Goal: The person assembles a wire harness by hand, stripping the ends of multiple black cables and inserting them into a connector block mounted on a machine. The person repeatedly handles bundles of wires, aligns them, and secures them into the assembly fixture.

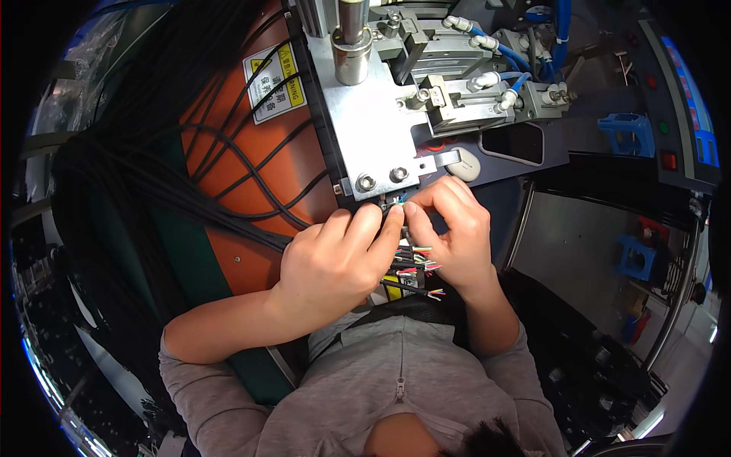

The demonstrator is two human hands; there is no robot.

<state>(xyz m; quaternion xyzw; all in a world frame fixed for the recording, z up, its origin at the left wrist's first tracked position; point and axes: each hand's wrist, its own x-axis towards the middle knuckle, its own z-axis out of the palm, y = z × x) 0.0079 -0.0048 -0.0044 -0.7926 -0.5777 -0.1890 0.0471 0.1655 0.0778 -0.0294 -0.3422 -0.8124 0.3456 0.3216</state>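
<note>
Right hand (457, 232) has its thumb and forefinger drawn together in a pinch at the thin coloured wires (398, 200), which show right at the tips, white and blue strands among them. From the opposite side, the left hand (331, 259) reaches in with bent fingers, its forefinger tip just below the same wires; its thumb is hidden, so I cannot tell whether it grips. These wires lie between the two hands, just below the lower edge of the metal plate (373, 129) with its two socket-head bolts (367, 182). More cable ends with stripped, multicoloured strands (417, 263) lie lower down, between the hands and partly covered by them. Black cables (228, 219) run over the orange bench (255, 282) toward the left hand.
</note>
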